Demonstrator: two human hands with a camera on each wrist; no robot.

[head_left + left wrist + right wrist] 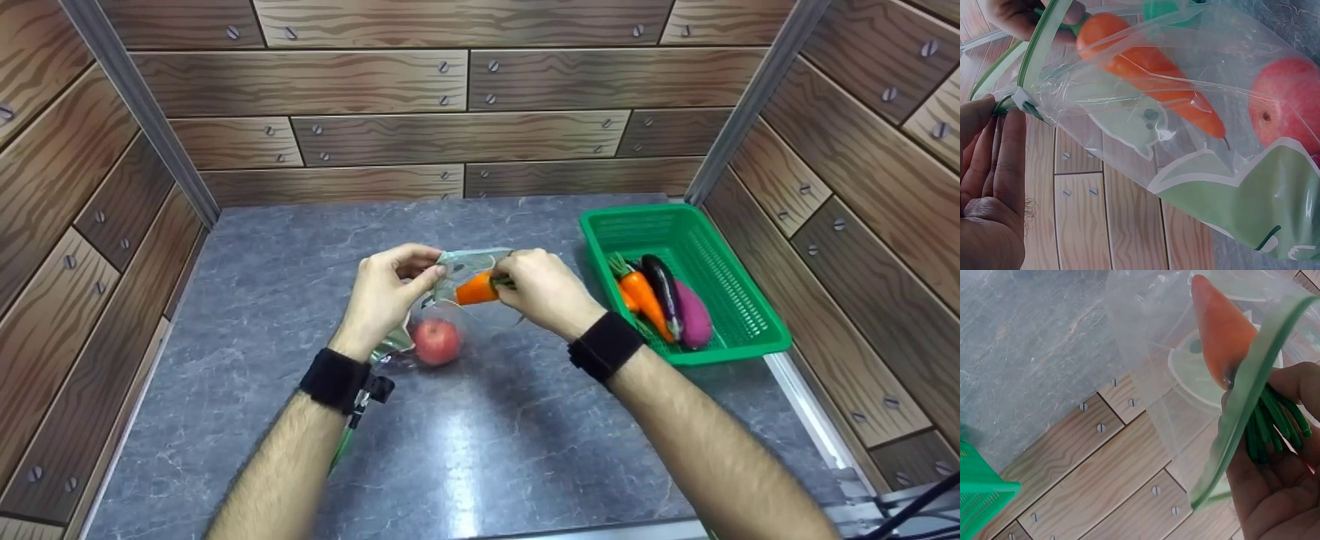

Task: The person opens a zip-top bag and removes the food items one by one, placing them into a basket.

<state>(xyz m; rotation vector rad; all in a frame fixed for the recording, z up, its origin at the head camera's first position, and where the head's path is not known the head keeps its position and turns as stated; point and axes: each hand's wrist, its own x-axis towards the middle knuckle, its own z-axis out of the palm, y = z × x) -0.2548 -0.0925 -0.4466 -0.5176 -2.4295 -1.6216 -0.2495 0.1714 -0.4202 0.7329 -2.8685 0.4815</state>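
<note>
My left hand [384, 296] pinches one end of the green zip edge of a clear plastic zip bag [1193, 180], close to its white slider [1023, 99]. My right hand [546, 291] holds an orange carrot [476, 289] by its green stalks [1275, 419] at the bag's mouth. The carrot's body is inside the bag, tip pointing down, as the left wrist view shows through the film. Lower in the bag sits a red apple [437, 342]. Pale green printed shapes mark the bag's side.
To the right stands a green plastic basket [750, 346] containing more carrots [646, 300], a dark eggplant [661, 289] and a purple vegetable [693, 315]. Wood-patterned walls [465, 82] enclose the grey marbled table [540, 442] at the back and sides.
</note>
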